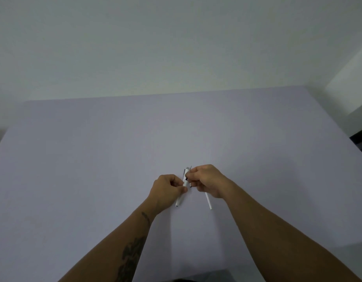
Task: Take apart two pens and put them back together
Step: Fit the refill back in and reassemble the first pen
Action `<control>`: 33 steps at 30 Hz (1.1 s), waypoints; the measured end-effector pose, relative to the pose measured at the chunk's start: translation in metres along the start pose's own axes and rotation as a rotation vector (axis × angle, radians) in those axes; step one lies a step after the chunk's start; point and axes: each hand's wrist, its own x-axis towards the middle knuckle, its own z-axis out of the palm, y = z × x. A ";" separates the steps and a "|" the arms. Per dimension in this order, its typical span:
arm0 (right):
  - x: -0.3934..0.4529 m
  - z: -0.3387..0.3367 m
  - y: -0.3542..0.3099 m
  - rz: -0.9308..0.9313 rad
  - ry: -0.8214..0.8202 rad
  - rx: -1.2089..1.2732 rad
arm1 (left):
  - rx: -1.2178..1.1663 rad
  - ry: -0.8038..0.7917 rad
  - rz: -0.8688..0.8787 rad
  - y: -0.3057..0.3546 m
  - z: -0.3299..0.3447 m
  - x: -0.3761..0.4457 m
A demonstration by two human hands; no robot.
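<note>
Pinching a white pen [181, 193] with dark tip, left hand [168, 189] grips its barrel; right hand [206, 181] holds a second white pen [208, 201] above the lavender table [94, 159].

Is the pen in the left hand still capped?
Cannot tell. The left hand covers the white pen mid-barrel; the right hand pinches its far end.
</note>
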 end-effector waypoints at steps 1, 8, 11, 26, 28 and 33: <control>0.000 -0.001 0.001 -0.003 0.011 0.003 | 0.006 0.001 0.007 0.001 0.001 0.000; 0.005 -0.029 -0.005 -0.082 0.172 0.084 | 0.077 0.007 -0.015 0.002 0.012 0.008; 0.010 -0.049 -0.005 -0.093 0.234 0.035 | 0.118 0.015 -0.043 -0.002 0.018 0.012; 0.030 -0.056 0.043 -0.081 0.327 -0.848 | 0.198 0.091 -0.159 -0.021 0.034 0.011; 0.030 -0.054 0.043 -0.083 0.344 -0.866 | 0.168 0.104 -0.159 -0.023 0.034 0.011; 0.029 -0.054 0.043 -0.112 0.374 -0.882 | 0.100 0.131 -0.152 -0.022 0.030 0.010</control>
